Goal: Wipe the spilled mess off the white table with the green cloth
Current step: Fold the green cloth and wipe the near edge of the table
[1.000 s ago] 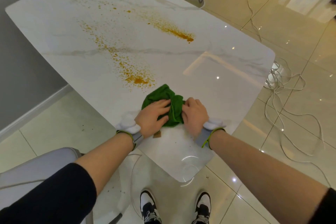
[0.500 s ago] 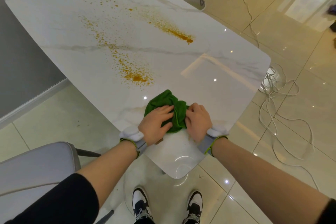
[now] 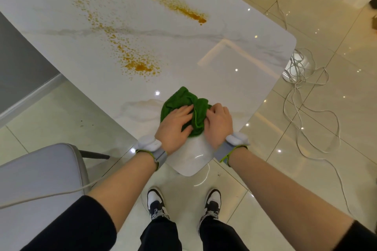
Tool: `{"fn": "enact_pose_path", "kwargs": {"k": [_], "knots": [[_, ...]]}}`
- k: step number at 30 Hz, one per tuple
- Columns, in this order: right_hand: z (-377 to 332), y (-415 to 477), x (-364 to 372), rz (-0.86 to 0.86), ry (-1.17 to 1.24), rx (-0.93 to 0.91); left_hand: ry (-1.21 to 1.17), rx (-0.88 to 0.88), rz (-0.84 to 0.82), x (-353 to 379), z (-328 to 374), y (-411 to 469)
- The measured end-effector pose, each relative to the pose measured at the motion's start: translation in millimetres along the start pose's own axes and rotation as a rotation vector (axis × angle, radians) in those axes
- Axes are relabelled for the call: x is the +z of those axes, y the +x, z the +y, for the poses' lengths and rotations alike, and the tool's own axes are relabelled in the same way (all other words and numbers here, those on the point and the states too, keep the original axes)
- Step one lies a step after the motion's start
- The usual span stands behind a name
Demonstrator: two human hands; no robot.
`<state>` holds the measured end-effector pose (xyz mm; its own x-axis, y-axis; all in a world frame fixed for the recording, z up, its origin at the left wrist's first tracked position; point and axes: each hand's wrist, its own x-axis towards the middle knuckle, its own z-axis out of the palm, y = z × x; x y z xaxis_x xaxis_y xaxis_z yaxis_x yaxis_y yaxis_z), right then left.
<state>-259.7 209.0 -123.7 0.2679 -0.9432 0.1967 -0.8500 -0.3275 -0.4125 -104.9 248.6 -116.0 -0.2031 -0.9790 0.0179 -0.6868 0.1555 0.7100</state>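
From the head view, the left hand [image 3: 175,127] and right hand [image 3: 218,124] press down, gripping the bunched green cloth [image 3: 183,101] at the desk's [image 3: 234,79] near corner; the nearest orange spill [image 3: 140,67] lies ahead and leftward, its streak running away diagonally, nearer the left hand.

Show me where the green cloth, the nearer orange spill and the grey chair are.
green cloth [image 3: 179,99]: head view, bunched upper fold.
nearer orange spill [image 3: 140,67]: head view, its densest patch.
grey chair [image 3: 38,171]: head view, seat surface.
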Motion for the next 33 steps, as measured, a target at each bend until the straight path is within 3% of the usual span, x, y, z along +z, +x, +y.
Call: {"fn": "enact_pose_path", "kwargs": {"k": [2, 5, 9, 15, 22, 28, 33], "knots": [[-3, -25, 1, 0.026, 0.018, 0.013, -0.042, 0.01, -0.013, 5, 7, -15], [3, -63, -9, -0.07, 0.05, -0.1, -0.057, 0.038, -0.043, 8, 10, -40], [23, -40, -18, -0.098, 0.039, -0.196, -0.071, 0.014, -0.068, 1, 13, -21], [22, -13, -5, 0.067, 0.001, 0.079, -0.104, -0.011, -0.017, 18, 27, 21], [21, -61, -15, -0.07, 0.049, -0.186, -0.049, 0.039, -0.083, 14, 13, -42], [-2, 12, 3, -0.019, 0.031, -0.162, -0.014, -0.128, 0.11, -3, 0, -10], [-32, 14, 24, -0.013, 0.042, -0.254, -0.014, -0.274, 0.259, 0, 1, -35]]}}
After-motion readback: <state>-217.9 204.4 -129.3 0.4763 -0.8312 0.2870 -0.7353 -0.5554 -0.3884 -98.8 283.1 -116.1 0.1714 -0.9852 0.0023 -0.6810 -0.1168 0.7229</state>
